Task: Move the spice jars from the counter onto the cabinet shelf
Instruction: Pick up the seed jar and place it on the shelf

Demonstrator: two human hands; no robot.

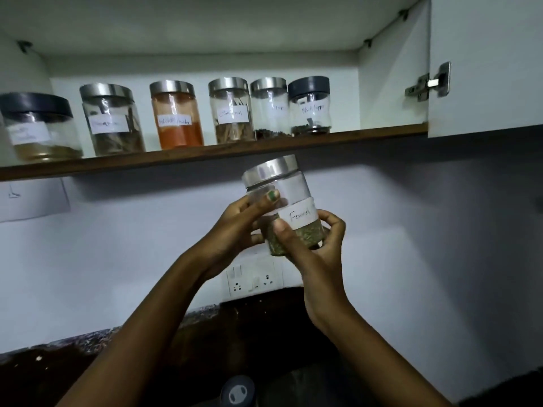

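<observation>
A clear glass jar labelled "Fennel" (289,198), steel-lidded and about a third full of green seeds, is held up just below the cabinet shelf (205,155). My left hand (238,230) grips its left side, thumb across the glass. My right hand (311,245) holds the lower right, thumb on the front under the label. Several labelled spice jars stand in a row on the shelf: a black-lidded one (38,127) at the left, a red powder jar (176,118) in the middle, a black pepper jar (310,105) at the right end.
The open cabinet door (484,63) hangs at the right on a metal hinge (429,83). Shelf space lies free right of the black pepper jar. A wall socket (254,280) sits under the jar. The dark counter (58,368) runs below, with a dark round lid (238,392) at the bottom edge.
</observation>
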